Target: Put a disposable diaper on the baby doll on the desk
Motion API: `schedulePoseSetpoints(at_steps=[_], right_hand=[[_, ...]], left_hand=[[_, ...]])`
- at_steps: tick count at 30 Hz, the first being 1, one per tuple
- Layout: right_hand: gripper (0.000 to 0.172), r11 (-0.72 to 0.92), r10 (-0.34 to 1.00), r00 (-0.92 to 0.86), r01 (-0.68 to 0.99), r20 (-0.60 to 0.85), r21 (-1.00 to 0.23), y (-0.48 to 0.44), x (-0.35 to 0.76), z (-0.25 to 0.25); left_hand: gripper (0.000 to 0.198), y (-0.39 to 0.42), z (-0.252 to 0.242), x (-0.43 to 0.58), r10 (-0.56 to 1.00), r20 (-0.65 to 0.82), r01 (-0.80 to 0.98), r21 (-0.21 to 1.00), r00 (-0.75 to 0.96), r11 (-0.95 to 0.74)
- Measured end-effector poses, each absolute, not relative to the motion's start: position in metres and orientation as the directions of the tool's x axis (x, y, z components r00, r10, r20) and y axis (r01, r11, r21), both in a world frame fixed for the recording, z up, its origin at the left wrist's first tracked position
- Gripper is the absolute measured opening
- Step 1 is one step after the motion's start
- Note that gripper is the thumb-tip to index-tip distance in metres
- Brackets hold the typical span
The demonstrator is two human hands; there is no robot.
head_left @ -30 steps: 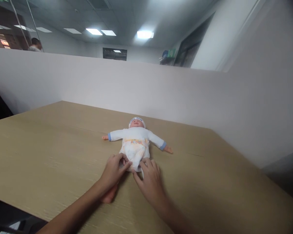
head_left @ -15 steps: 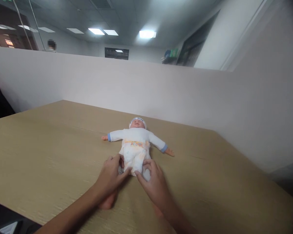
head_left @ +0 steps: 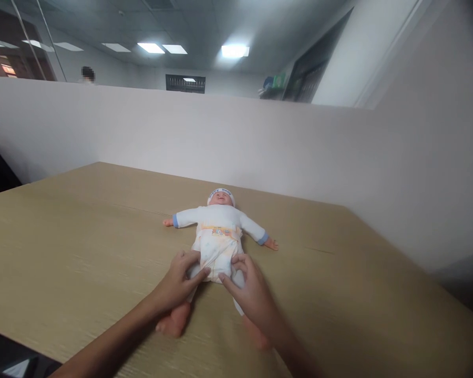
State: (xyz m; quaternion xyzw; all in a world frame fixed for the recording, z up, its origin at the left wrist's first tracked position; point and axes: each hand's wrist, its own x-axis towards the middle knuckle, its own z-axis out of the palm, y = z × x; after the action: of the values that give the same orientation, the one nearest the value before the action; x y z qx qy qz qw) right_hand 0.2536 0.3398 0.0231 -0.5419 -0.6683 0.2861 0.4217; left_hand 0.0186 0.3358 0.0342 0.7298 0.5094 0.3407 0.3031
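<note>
A baby doll [head_left: 222,215] lies on its back on the table, arms spread, head toward the wall, in a white top with blue cuffs and a white cap. A white diaper [head_left: 219,247] with an orange printed waistband covers its front. My left hand [head_left: 185,270] holds the diaper's lower left edge between thumb and fingers. On the other side, my right hand [head_left: 244,278] pinches the lower right edge the same way. The doll's bare feet stick out below, partly hidden by my hands and forearms.
The wooden table [head_left: 82,226] spreads around the doll. Behind it stands a pale wall [head_left: 161,131] with a window above, through which a person's head shows far left. Something dark and maroon is at the left edge.
The view has shifted slightly. Both hands stay at the diaper's lower edges, and the fingers have shifted a little. More of the doll's feet and lower legs shows.
</note>
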Motion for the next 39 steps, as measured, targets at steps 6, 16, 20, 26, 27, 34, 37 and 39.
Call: schedulePoseSetpoints(at_steps=[6, 16, 20, 26, 27, 34, 37, 39], right_hand=[[0.036, 0.211, 0.978, -0.089, 0.39, 0.191, -0.897, 0.34, 0.261, 0.026], [0.039, 0.055, 0.993, -0.121, 0.467, -0.002, -0.883, 0.33, 0.279, 0.047], [0.039, 0.053, 0.993, -0.116, 0.455, 0.0, -0.889, 0.331, 0.278, 0.044], [0.038, 0.053, 0.997, -0.081, 0.458, 0.018, -0.887, 0.329, 0.277, 0.038], [0.034, 0.073, 0.996, -0.088, 0.472, 0.035, -0.879, 0.329, 0.277, 0.038], [0.025, 0.251, 0.968, -0.15, 0.626, 0.202, -0.739, 0.332, 0.271, 0.039], [0.027, 0.303, 0.953, -0.193, 0.617, 0.234, -0.726, 0.333, 0.268, 0.039], [0.031, 0.293, 0.956, -0.188, 0.59, 0.224, -0.752, 0.335, 0.268, 0.037]], left_hand=[[0.036, 0.347, 0.028, 0.016, 0.962, 0.152, 0.479, 0.843, 0.225, -0.245], [0.038, 0.343, 0.021, 0.013, 0.967, 0.225, 0.429, 0.867, 0.121, -0.255], [0.04, 0.34, 0.023, 0.012, 0.965, 0.242, 0.535, 0.804, 0.102, -0.259], [0.044, 0.335, 0.037, 0.013, 0.97, 0.215, 0.67, 0.704, 0.112, -0.234], [0.044, 0.335, 0.038, 0.014, 0.972, 0.205, 0.675, 0.702, 0.111, -0.225], [0.053, 0.344, 0.038, 0.012, 0.983, 0.069, 0.494, 0.857, 0.17, -0.145], [0.048, 0.348, 0.04, 0.008, 0.943, -0.013, 0.208, 0.976, 0.334, -0.06], [0.047, 0.351, 0.042, 0.005, 0.918, -0.054, 0.08, 0.997, 0.393, 0.024]])
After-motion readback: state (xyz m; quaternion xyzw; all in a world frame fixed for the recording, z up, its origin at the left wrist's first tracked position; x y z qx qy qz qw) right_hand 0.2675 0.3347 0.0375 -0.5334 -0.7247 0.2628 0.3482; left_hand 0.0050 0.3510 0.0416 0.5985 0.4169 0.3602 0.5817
